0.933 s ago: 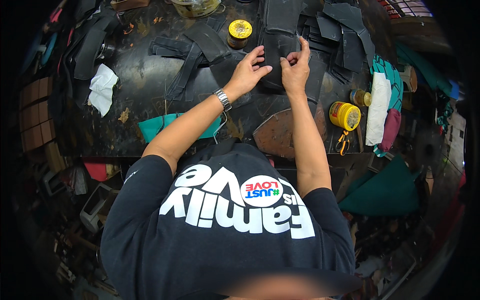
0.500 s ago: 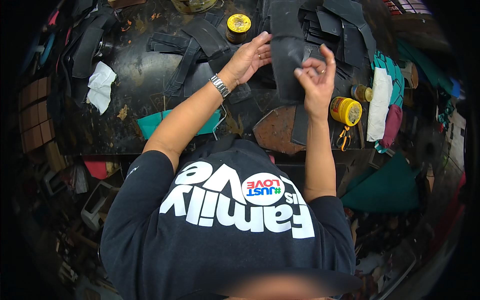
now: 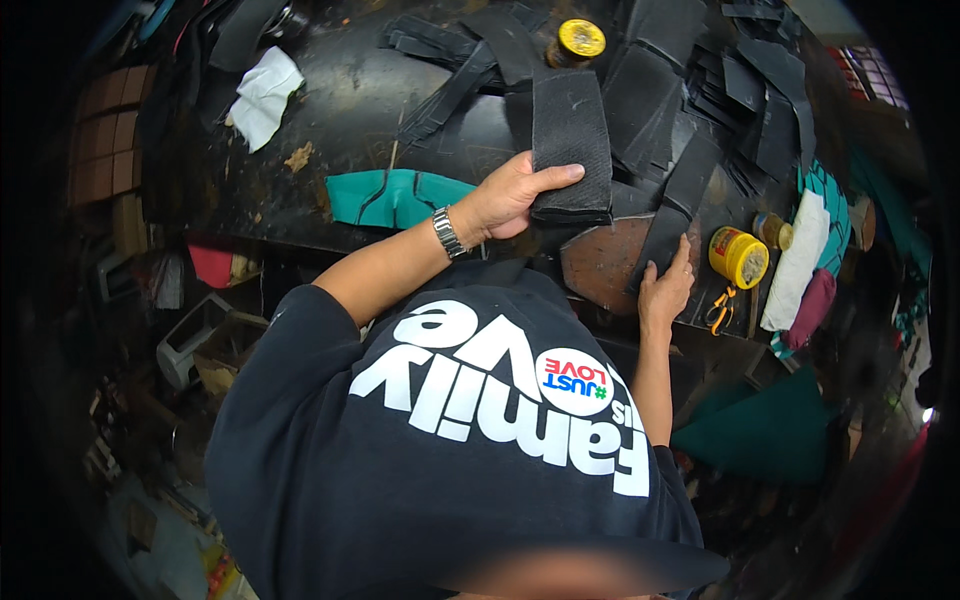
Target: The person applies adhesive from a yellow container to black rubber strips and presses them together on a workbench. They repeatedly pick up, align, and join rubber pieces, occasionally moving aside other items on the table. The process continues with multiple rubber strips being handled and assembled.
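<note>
My left hand (image 3: 508,198) is closed on a folded black strip (image 3: 570,120), its thumb lying across the textured top face. The strip is held upright over the table, and its lower end looks layered. My right hand (image 3: 666,292) rests low at the right, fingers stretched and apart, touching the near end of another long black strip (image 3: 688,180). That second strip slants over a brown board (image 3: 603,262) at the table's near edge. Whether the right fingertips grip it is hard to make out.
Stacks of black strips (image 3: 440,100) cover the table's far side. A yellow jar (image 3: 738,257) lies by orange-handled scissors (image 3: 720,310); another yellow-lidded jar (image 3: 580,40) stands farther back. White cloth (image 3: 266,97), teal material (image 3: 395,197) and a white roll (image 3: 797,260) lie around.
The black strip that hung between both hands is now in my left hand alone, nearer me. My right hand has dropped away to another strip at the lower right. The view has shifted.
</note>
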Demonstrator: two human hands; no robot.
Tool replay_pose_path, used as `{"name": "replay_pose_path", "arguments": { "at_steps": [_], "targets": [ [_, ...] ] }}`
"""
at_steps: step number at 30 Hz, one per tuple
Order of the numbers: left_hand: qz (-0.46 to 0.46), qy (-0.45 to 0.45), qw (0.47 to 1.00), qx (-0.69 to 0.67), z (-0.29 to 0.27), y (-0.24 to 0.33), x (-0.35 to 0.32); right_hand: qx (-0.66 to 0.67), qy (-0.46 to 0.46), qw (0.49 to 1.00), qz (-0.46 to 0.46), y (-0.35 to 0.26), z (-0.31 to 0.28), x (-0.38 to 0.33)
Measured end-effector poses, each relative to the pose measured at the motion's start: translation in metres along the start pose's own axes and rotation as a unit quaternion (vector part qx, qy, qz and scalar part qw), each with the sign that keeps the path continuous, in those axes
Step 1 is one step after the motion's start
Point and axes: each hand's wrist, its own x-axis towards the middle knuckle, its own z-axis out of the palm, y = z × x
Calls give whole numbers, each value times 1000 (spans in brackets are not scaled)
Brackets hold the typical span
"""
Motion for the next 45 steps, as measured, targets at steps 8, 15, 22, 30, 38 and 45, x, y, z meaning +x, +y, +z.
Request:
{"name": "replay_pose_path", "arguments": {
  "at_steps": [8, 15, 22, 30, 38, 45],
  "targets": [
    [11, 68, 993, -98, -41, -9, -42, 529, -11, 847, 45, -49, -76, 25],
    [-15, 85, 991, -101, -69, -32, -58, 657, -155, 703, -224, -212, -161, 60],
    [-32, 141, 979, -144, -73, -53, -56, 678, -274, 556, -394, -326, -92, 74],
    [55, 148, 975, -153, -110, -71, -50, 311, -343, 854, -239, -373, 60, 35],
    [24, 163, 971, -172, -108, -69, -48, 151, -167, 889, -398, -340, 38, 25],
    [-8, 114, 987, -111, -88, -44, -44, 408, -9, 843, -351, -247, 7, 45]
  ]
}}
